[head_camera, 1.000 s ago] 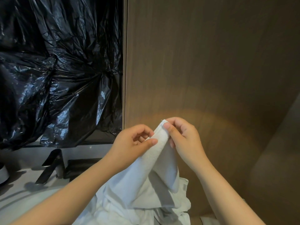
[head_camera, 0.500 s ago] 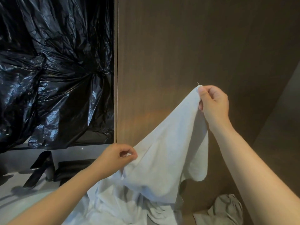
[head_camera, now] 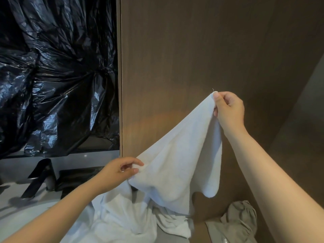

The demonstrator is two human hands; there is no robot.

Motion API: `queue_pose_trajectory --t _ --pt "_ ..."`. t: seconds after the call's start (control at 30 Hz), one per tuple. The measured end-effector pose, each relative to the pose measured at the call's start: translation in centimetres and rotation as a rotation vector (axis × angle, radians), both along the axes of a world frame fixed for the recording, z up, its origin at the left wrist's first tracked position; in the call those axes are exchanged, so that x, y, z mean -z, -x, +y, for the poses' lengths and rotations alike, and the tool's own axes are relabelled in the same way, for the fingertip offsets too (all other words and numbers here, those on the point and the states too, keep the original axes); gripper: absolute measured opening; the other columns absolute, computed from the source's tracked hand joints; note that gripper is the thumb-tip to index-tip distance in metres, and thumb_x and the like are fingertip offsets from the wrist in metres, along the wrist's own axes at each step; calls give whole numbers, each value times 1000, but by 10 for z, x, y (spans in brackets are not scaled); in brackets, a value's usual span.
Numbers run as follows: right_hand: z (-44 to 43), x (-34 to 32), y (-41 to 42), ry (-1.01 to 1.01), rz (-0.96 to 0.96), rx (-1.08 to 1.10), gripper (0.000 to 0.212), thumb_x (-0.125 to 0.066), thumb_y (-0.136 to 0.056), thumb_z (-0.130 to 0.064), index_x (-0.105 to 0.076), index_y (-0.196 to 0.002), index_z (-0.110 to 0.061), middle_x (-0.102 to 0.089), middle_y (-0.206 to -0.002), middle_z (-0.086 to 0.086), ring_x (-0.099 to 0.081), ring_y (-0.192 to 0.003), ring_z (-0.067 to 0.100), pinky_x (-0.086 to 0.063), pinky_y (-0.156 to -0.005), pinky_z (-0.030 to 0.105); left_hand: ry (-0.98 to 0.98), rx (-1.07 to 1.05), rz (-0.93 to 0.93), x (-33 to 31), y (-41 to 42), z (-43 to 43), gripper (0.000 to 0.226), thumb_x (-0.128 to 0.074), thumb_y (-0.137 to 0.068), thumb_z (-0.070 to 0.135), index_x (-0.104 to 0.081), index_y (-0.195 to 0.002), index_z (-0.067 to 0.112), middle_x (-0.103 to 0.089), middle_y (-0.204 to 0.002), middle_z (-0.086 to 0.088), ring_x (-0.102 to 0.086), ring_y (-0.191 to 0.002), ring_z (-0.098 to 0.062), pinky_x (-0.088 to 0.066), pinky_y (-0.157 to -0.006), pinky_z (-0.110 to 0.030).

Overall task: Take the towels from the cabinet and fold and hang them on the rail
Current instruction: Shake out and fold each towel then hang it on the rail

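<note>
Two hands hold one white towel (head_camera: 177, 155) stretched on a slant in front of a brown wooden panel (head_camera: 201, 55). I see the right hand (head_camera: 228, 109) raised, pinching the towel's upper corner between thumb and fingers. The left hand (head_camera: 121, 171) sits lower and to the left, its fingers closed on the towel's edge. Between the two grips the cloth runs taut along its top line; below that it sags, and a free corner hangs down at the lower right.

Beneath the held towel lies a heap of white cloth (head_camera: 122, 218), crumpled and unfolded. I cannot tell how many separate pieces make up that heap. The held towel's lower edge overlaps it in view; whether they touch I cannot tell.

To the right of the heap, near the bottom edge, lies a bundled grey-green cloth (head_camera: 240, 220).

Left of the panel, crinkled black plastic sheeting (head_camera: 52, 76) covers the wall area. Under it runs a pale counter (head_camera: 15, 213) carrying a black tap (head_camera: 38, 181).
</note>
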State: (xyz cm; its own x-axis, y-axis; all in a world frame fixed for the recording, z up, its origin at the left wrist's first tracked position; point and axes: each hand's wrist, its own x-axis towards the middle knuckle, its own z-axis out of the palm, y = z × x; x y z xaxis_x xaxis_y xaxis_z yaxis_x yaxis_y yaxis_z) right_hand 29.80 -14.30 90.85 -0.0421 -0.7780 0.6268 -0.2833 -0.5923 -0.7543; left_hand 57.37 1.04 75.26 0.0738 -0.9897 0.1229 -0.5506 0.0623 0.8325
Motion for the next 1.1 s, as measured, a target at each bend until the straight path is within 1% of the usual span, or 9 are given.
queue_pose_trajectory --t 0.13,0.27,0.4,0.53,0.7,0.77,0.9,1.0,1.1 --pt "-3 4 -4 -9 7 -1 30 -50 -101 -33 -65 -94 -8 -58 -72 0 -54 -64 7 -43 -56 5 48 -138 196 7 0 -1 27 -72 -85 8 -78 -88 34 -64 -85 -6 -63 -73 -12 -54 -63 -21" --pt "-7 3 -3 -9 10 -4 30 -50 -101 -33 -65 -94 -8 -58 -71 0 -53 -63 7 -44 -57 9 114 -307 375 3 -8 -3 23 -82 -73 6 -80 -75 29 -75 -80 -8 -72 -78 -26 -60 -69 -29" --pt "-10 4 -4 -19 8 -4 30 -50 -101 -33 -66 -95 -8 -57 -70 0 -53 -63 8 -42 -55 6 156 -355 289 2 -14 -4 24 -85 -69 10 -78 -70 33 -76 -78 5 -72 -75 -11 -54 -64 -17" --pt "-11 5 -4 -24 3 1 29 -50 -101 -31 -66 -95 -7 -57 -70 -1 -52 -62 9 -41 -54 5 202 -346 207 8 -22 0 26 -82 -72 6 -78 -67 31 -76 -77 7 -71 -75 -6 -53 -73 -19" --pt "-11 8 -3 -26 12 6 28 -50 -101 -32 -65 -93 -9 -58 -72 1 -53 -64 9 -42 -56 8 97 -216 152 13 -31 4 19 -69 -87 10 -79 -85 26 -76 -87 9 -72 -83 -8 -57 -77 -20" --pt "-11 8 -4 -23 12 10 29 -50 -101 -32 -65 -94 -9 -58 -73 1 -54 -66 9 -42 -56 6 52 -174 74 16 -33 9 18 -64 -92 20 -77 -87 31 -75 -88 9 -71 -84 -9 -57 -77 -19" --pt "-9 9 -8 -25 24 6 27 -50 -101 -32 -65 -93 -10 -58 -73 -1 -55 -67 9 -41 -54 1 12 -117 -279 24 -36 15 5 -66 -84 46 -65 -85 50 -66 -89 21 -63 -82 5 -45 -68 -7" --pt "-7 10 -13 -13 34 3 27 -50 -100 -32 -65 -93 -11 -59 -74 0 -56 -68 9 -40 -54 1 45 -146 -375 22 -39 13 8 -67 -83 47 -66 -89 42 -62 -90 21 -62 -80 1 -45 -70 -8" --pt "-6 11 -16 -15 37 -3 25 -51 -100 -32 -65 -93 -13 -60 -75 0 -56 -69 9 -40 -52 2 19 -148 -682 16 -44 9 25 -55 -93 49 -67 -96 27 -61 -95 11 -59 -82 -4 -48 -74 -20"
